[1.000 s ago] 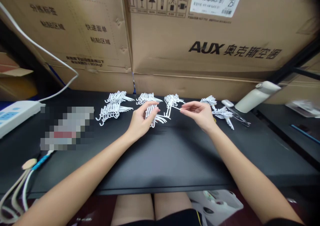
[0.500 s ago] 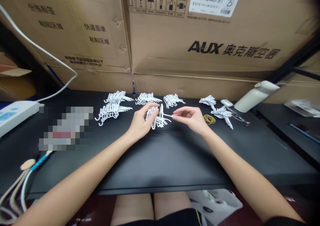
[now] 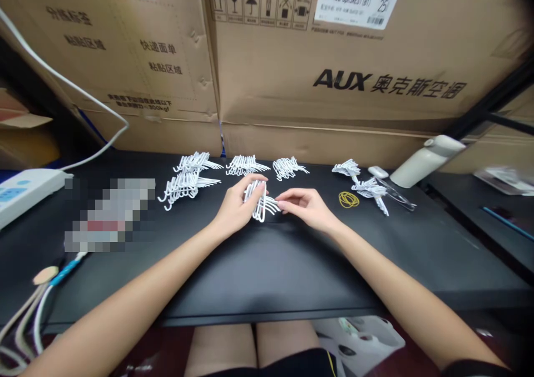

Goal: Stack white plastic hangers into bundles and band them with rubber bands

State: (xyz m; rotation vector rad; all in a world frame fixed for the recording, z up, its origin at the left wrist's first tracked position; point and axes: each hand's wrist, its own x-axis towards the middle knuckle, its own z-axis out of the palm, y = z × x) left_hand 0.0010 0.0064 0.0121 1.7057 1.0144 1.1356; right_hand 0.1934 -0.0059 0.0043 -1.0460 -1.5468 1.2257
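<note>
In the middle of the head view, my left hand (image 3: 238,206) is closed around a bundle of white wire hooks (image 3: 260,203), with bent loops showing below the thumb. Straight ends of the hooks fan out to the right. There my right hand (image 3: 306,207) pinches the tip of one end between thumb and fingertips. Behind the hands lie more bunches of white hooks: a large double bunch (image 3: 186,181) at the left, one bunch (image 3: 246,164) in the centre and another (image 3: 288,167) just right of it.
Yellow rubber bands (image 3: 349,199) lie right of my hands, near smaller white bunches (image 3: 370,188) and a pale bottle (image 3: 429,161) lying tilted. A power strip (image 3: 31,191) and a blurred-out object (image 3: 110,216) are at the left. Cardboard boxes (image 3: 267,99) wall off the back.
My right hand has moved left and slightly down, closer to the bundle. The hook it held apart, standing across the others, now lies in with the bundle in my left hand.
</note>
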